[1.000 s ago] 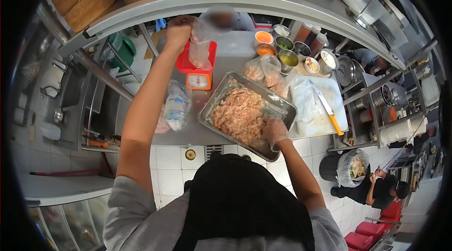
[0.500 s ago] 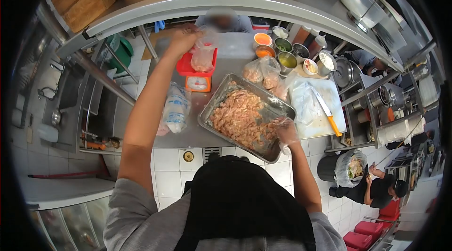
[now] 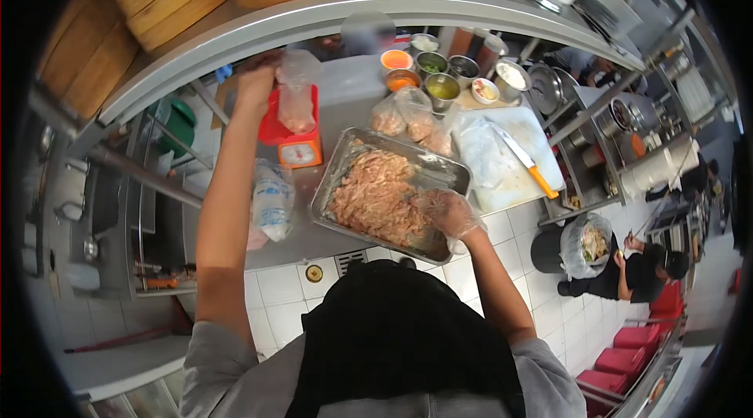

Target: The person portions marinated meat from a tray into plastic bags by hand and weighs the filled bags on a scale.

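My left hand [image 3: 259,82] is closed on the top edge of a clear plastic bag [image 3: 296,104] with some raw meat at its bottom. This bag rests in the red pan of a kitchen scale [image 3: 301,153] with an orange base. In a clear plastic glove, my right hand [image 3: 449,212] is inside a metal tray [image 3: 451,175], its fingers curled at the edge of a heap of raw meat strips [image 3: 372,194]. Its fingertips are partly hidden by the meat. A packet of plastic bags with blue print [image 3: 272,202] lies left of the tray.
Several filled meat bags [image 3: 412,116] lie behind the tray. A knife [image 3: 524,159] with an orange handle rests on a white cutting board [image 3: 510,190]. Sauce containers [image 3: 443,89] stand behind. A metal shelf [image 3: 376,6] crosses overhead. Another person [image 3: 645,269] stands at the right.
The view has shifted, moving the table contents leftward. My right hand has moved further into the tray, against the meat. My left hand stays at the bag's top.
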Tool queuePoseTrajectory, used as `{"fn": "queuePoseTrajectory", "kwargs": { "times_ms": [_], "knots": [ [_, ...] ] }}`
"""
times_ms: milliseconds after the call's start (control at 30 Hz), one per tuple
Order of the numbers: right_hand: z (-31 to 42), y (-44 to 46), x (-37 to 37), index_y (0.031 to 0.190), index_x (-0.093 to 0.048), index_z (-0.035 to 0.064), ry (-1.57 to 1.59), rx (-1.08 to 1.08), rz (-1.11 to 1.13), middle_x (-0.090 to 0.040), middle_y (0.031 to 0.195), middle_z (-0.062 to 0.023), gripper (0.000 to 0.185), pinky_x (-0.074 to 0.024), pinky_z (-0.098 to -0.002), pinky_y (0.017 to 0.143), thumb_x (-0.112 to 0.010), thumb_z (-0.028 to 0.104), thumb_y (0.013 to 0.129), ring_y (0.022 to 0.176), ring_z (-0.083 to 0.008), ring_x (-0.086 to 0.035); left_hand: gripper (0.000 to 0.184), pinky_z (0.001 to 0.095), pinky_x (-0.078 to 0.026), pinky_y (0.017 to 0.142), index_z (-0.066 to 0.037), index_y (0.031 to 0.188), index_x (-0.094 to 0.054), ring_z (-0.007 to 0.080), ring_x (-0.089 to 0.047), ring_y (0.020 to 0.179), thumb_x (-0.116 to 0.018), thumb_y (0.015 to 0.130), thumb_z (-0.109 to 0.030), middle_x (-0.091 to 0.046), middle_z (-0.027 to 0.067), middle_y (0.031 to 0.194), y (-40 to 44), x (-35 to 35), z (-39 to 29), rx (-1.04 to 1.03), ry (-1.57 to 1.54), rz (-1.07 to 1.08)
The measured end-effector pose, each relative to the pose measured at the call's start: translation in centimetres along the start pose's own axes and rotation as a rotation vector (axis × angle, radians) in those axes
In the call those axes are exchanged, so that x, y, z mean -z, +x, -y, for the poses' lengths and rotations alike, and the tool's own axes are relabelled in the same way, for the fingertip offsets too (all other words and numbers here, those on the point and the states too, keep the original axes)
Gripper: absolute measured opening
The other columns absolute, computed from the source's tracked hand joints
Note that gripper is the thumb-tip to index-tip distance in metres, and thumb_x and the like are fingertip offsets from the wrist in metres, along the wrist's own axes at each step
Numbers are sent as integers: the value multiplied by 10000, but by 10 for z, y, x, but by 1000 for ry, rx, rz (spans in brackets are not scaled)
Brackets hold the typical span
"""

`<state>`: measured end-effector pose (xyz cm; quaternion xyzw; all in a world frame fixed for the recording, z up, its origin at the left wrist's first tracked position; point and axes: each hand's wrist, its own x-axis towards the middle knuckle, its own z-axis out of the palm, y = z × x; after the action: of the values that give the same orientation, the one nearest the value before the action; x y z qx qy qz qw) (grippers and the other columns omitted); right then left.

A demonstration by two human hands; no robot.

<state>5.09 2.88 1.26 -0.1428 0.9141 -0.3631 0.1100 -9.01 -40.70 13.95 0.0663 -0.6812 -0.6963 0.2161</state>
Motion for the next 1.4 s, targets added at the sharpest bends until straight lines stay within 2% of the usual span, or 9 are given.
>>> {"fn": "queuePoseTrajectory", "kwargs": {
  "times_ms": [367, 533, 733, 800, 900, 1033, 1100, 1167, 1400],
  "knots": [
    [-38, -24, -9, 1143, -714, 61, 114, 17, -125, -695, 1090, -223, 339, -520, -471, 893, -687, 303, 907, 1029, -422, -656, 86, 291, -464, 510, -91, 939, -635, 128, -515, 578, -643, 970, -170, -565, 6, 733, -11, -101, -44, 12, -226, 84],
    [-34, -44, 7, 1128, -715, 54, 196, -39, -106, -698, 1065, -215, 342, -524, -463, 887, -696, 311, 902, 1009, -415, -661, 111, 267, -301, 428, -88, 976, -632, 87, -470, 562, -633, 976, -200, -567, 1, 736, 34, -125, 11, 62, -74, 254],
    [-51, -53, 2, 1168, -704, 69, 279, 18, -148, -702, 1089, -204, 353, -536, -440, 890, -712, 272, 880, 1001, -394, -674, 212, 324, -393, 470, -79, 1046, -672, 139, -485, 572, -693, 951, -267, -560, 20, 696, 57, -165, 49, -25, 370, 242],
    [-60, -59, -1, 1183, -698, 75, 288, 5, -148, -698, 1108, -203, 360, -535, -439, 901, -715, 252, 870, 1016, -391, -671, 224, 351, -439, 523, -74, 1067, -678, 192, -538, 619, -702, 937, -255, -593, 58, 743, 87, -148, 114, -146, 587, 332],
    [-71, -54, -11, 1191, -693, 79, 348, -9, -187, -692, 1125, -201, 367, -529, -442, 919, -719, 232, 858, 1039, -388, -663, 238, 402, -493, 646, -43, 1093, -670, 288, -633, 781, -687, 918, -202, -649, 137, 882, 37, -175, 139, -714, 1072, 214],
    [-81, -50, -22, 1172, -693, 74, 486, 5, -284, -694, 1104, -189, 324, -529, -435, 920, -706, 209, 877, 1026, -380, -664, 241, 441, -512, 848, -15, 1098, -654, 334, -643, 988, -673, 907, -161, -642, 170, 1039, -103, -278, 97, -385, 608, 700],
    [-76, -49, -18, 1164, -694, 70, 650, -30, -315, -695, 1097, -186, 302, -530, -431, 914, -698, 201, 892, 1020, -379, -664, 294, 439, -503, 904, 4, 1131, -653, 340, -627, 1054, -687, 906, -182, -628, 175, 1129, -148, -319, 117, -627, 660, 1042],
    [-76, -53, -9, 1141, -702, 59, 641, -36, -300, -697, 1086, -180, 256, -527, -417, 917, -673, 184, 920, 1019, -366, -669, 426, 458, -460, 991, 10, 1230, -619, 372, -561, 1169, -720, 900, -240, -593, 191, 1205, -182, -359, 142, -541, 679, 1187],
    [-120, -97, 19, 1128, -692, 51, 760, -20, -446, -707, 1057, -113, 218, -532, -368, 882, -674, 154, 936, 965, -261, -673, 554, 487, -432, 1052, 48, 1256, -577, 418, -447, 1315, -736, 876, -323, -461, 268, 1413, -221, -413, 216, -777, 1010, 1112]
  ]
}}
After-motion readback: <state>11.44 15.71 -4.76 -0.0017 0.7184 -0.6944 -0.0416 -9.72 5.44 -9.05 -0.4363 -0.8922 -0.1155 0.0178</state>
